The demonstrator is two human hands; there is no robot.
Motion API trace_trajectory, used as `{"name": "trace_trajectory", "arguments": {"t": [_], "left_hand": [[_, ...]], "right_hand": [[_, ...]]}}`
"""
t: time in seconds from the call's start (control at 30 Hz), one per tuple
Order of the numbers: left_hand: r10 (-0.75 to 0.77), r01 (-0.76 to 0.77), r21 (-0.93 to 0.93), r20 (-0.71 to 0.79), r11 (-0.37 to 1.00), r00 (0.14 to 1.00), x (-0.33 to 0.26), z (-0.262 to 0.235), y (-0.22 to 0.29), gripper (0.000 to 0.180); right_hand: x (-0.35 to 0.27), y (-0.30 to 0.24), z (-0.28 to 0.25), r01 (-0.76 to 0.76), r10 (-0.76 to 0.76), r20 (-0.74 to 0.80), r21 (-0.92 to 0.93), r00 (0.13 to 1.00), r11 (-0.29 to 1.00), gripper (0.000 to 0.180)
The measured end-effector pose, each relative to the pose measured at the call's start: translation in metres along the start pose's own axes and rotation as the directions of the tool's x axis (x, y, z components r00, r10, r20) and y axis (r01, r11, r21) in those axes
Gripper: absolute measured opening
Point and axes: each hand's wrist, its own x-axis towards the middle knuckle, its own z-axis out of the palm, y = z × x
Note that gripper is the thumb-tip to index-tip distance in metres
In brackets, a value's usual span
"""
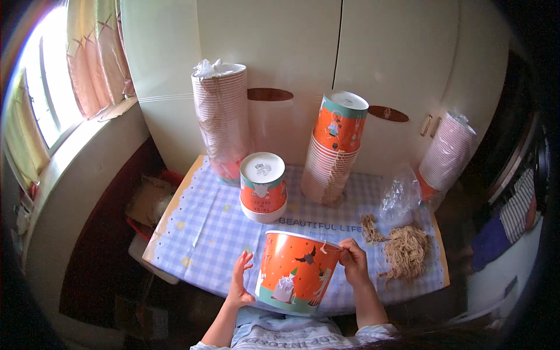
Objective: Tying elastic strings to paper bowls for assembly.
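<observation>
Our right hand (pixel 353 261) pinches a string at the rim of the orange paper bucket (pixel 294 273), low centre; our left hand (pixel 241 282), open, steadies its side. It tilts, mouth up-left. The table (pixel 204 233) lies open leftward.

Small table under a blue-and-white checked cloth (pixel 216 224), bearing three tall stacks of paper buckets (pixel 221 116) (pixel 333 149) (pixel 446 153), a short upturned orange stack (pixel 263 186), crumpled clear plastic bag (pixel 399 195), tan twine pile (pixel 402 251).
</observation>
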Motion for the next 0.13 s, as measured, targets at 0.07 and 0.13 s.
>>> {"name": "trace_trajectory", "arguments": {"t": [0.07,0.13], "left_hand": [[0.188,-0.192,0.110,0.041,0.975,0.981,-0.0040,-0.0007,-0.0021,0.117],[0.235,-0.261,0.284,0.120,0.923,0.964,-0.0047,0.0008,-0.0003,0.111]], "right_hand": [[0.0002,0.0034,0.0016,-0.098,0.095,0.029,0.133,0.995,0.986,0.028],[0.0010,0.0049,0.0031,-0.198,0.185,0.073,0.260,0.980,0.945,0.028]]}}
